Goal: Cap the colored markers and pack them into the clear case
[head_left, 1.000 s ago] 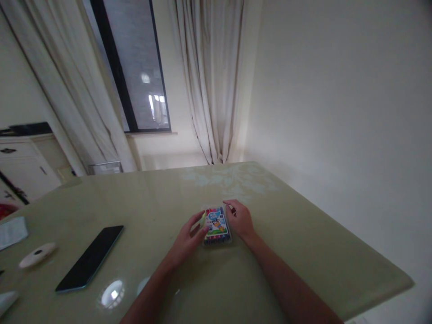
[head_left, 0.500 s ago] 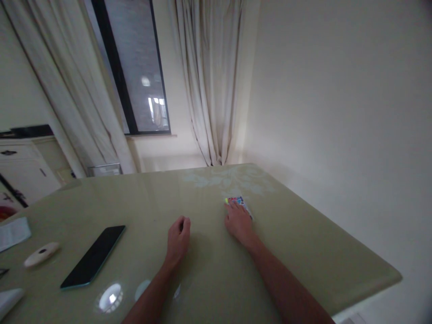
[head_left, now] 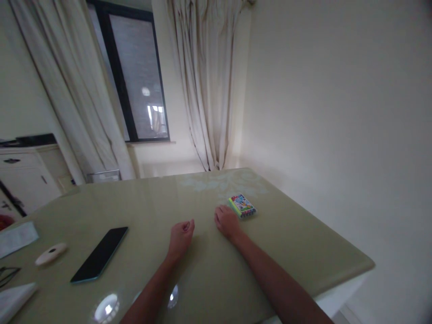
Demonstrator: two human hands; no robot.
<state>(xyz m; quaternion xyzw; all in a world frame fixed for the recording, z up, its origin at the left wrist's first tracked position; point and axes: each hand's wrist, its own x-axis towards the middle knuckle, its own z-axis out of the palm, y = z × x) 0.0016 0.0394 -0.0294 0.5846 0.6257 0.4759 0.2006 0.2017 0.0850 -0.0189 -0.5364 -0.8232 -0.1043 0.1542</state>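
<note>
A small colourful pack of markers (head_left: 242,205) lies flat on the green glossy table (head_left: 303,243), toward its far right. My right hand (head_left: 227,222) rests on the table just left of the pack, fingers curled under, not touching it. My left hand (head_left: 181,236) lies a short way to the left, loosely closed in a fist with nothing seen in it.
A dark phone (head_left: 100,254) lies on the left of the table. Farther left are a white oval object (head_left: 51,254), a folded cloth or paper (head_left: 16,236) and glasses (head_left: 7,275). Curtains (head_left: 205,90) and a window (head_left: 137,81) stand behind. The table's right edge (head_left: 344,274) is near.
Both hands let go of the marker pack; the right hand pushed it away to the far right, then drew back. The left hand closed and settled on the table.
</note>
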